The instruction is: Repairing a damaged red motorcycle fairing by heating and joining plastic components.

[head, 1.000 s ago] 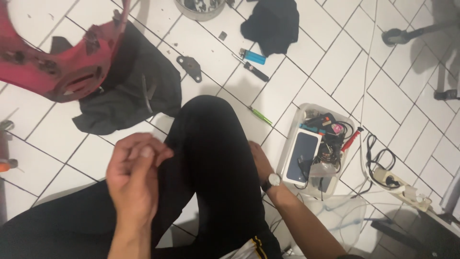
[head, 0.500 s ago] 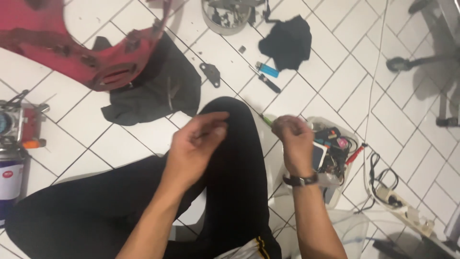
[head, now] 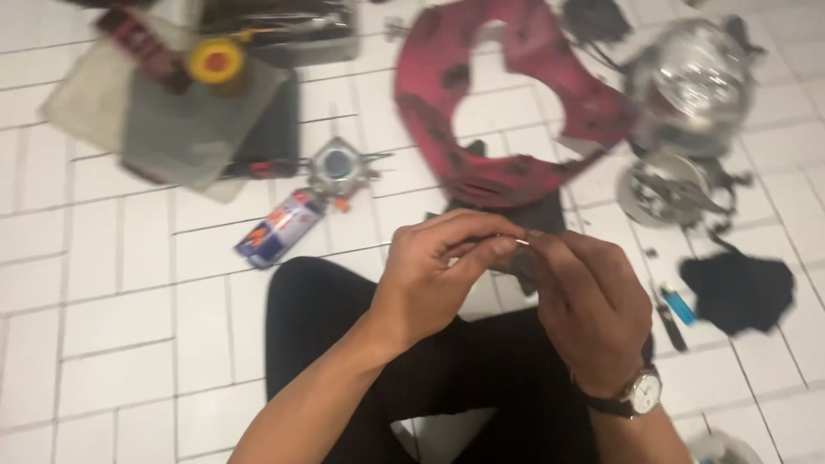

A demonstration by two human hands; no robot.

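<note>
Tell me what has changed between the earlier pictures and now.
The left hand and right hand came together and now pinch a tiny item, too small to identify. The view swung left, bringing the spray can into sight. The red panel stayed on the floor.

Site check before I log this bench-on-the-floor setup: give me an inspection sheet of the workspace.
Surface: white tiled floor, dark grout lines.
Job's things: something small and pale pinched between both hands at the fingertips; too blurred to identify.
Clutter: red curved panel, round headlamp, round metal part, spray can lying down, blue lighter, black cloth, open case with a yellow-capped item.
Fingers: left hand and right hand meet fingertip to fingertip; right wrist wears a watch.
Cables: nothing seen.
Surroundings: person's dark-trousered legs below the hands.
</note>
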